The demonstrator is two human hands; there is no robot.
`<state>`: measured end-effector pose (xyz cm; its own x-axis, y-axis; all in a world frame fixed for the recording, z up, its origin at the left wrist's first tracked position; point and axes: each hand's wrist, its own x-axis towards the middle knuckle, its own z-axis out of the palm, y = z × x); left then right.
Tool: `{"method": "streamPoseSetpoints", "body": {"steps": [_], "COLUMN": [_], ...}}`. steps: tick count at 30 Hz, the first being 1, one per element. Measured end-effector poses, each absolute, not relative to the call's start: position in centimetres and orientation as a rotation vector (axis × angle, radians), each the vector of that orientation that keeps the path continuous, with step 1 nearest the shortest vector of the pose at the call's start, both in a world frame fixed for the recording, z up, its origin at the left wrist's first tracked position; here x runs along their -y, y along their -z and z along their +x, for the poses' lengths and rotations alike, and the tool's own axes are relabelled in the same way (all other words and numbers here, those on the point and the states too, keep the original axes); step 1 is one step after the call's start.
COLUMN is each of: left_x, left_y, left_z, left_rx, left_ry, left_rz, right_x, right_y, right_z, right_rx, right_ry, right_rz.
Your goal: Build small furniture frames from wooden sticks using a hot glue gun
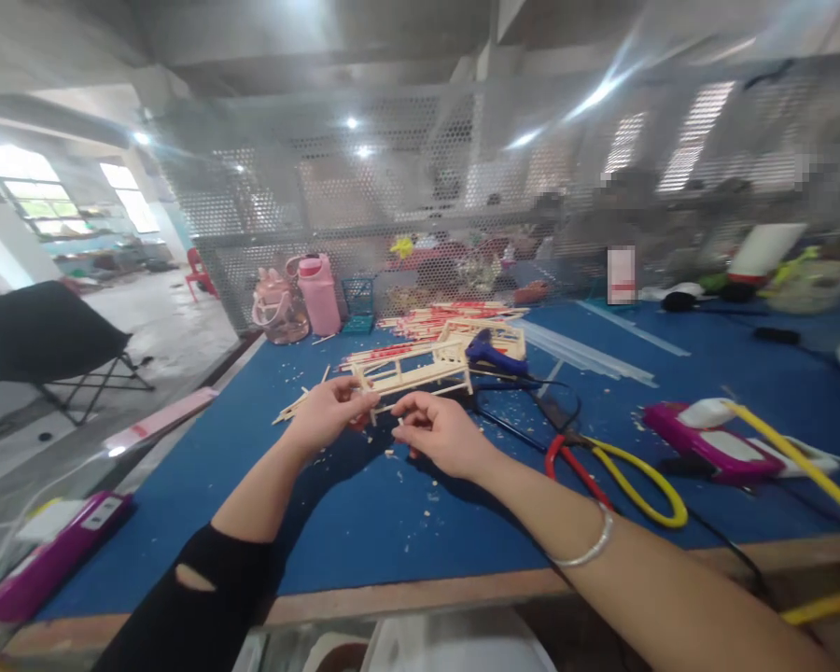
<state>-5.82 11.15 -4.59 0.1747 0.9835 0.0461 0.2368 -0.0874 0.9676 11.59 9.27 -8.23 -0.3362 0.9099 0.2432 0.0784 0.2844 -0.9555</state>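
Note:
My left hand (329,413) is closed on the near left end of a small frame model built from pale wooden sticks (413,375). The model is tilted and sits just beyond both hands. Thumb and fingers of my right hand (444,437) are pinched together beside its front, with a tiny pale bit (400,423) at the tips, too small to name. Behind the model's right end lies a blue glue gun (496,353), next to a second stick-built piece (455,329). Loose sticks (294,405) lie left of my left hand.
Red-marked sticks (448,319) are piled at the back. Clear glue sticks (581,350) lie behind right. Cutters with red and yellow handles (630,476) and a purple power strip (714,443) occupy the right. A pink bottle (318,294) stands back left, before a perforated screen (392,177).

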Motion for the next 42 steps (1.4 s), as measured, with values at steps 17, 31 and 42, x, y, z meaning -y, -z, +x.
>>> {"method": "streamPoseSetpoints", "body": {"steps": [17, 31, 42], "left_x": [-12.1, -13.1, -13.3], "left_y": [4.6, 5.7, 6.1], "left_z": [-6.9, -7.6, -7.1], "left_rx": [-1.09, -1.368, -1.437], "left_ry": [-0.93, -1.102, -1.306], "left_rz": [1.286, 1.867, 1.805], "right_x": [-10.7, -10.1, -9.7], "right_y": [8.5, 8.2, 8.3], "right_z": [11.7, 11.4, 11.4], "right_rx": [1.654, 1.632, 1.728], "right_ry": [-0.84, -0.915, -0.899], "right_rz": [-1.091, -0.966, -0.959]}}
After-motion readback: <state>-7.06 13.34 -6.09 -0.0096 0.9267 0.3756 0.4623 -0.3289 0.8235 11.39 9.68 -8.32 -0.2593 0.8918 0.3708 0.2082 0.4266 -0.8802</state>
